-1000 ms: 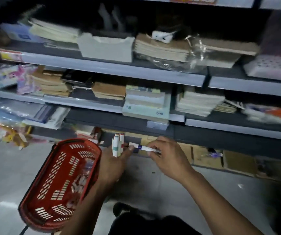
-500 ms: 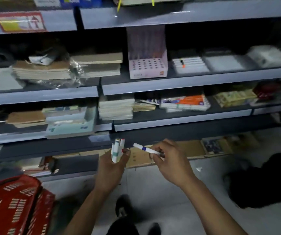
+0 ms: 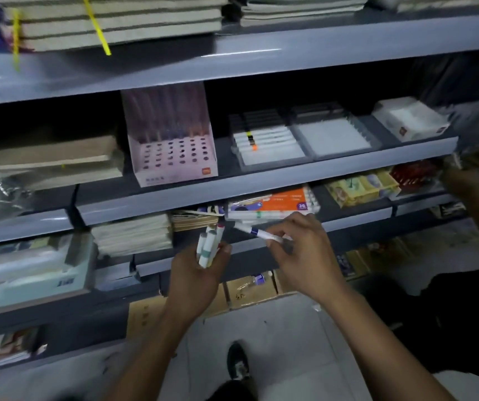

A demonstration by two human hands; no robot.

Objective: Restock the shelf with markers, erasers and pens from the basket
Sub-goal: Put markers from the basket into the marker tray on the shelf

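markers come first here: a bundle of white plastic markers with green bands and a red cap [image 3: 209,246] stands upright in the left hand [image 3: 196,280], whose fingers are curled round the lower half of the bundle, thumb pressed on its right side. just right of those fingers, the right hand [image 3: 304,256] pinches a single white marker with a blue band [image 3: 257,232] between thumb and fingertips, the marker lying nearly level with its free end pointing left toward the bundle, close to it but apart.

beyond the fingertips runs the grey metal shelf edge [image 3: 232,195], and just past the single marker's tip lies a flat orange and white boxed marker set [image 3: 273,204]. farther up and back, above both hands, a clear plastic divided tray [image 3: 270,146] holds one pen-like item with an orange band; beside it to the left stands a pink perforated display box [image 3: 174,151]. another person's hand [image 3: 469,175] works at the far right. the basket is not in view.

the step in hand seems to be placing one marker at a time. doing it well likely means keeping the left grip firm so the bundle does not fan out, and lifting the single marker clear of the shelf lip before laying it lengthwise into a tray slot.
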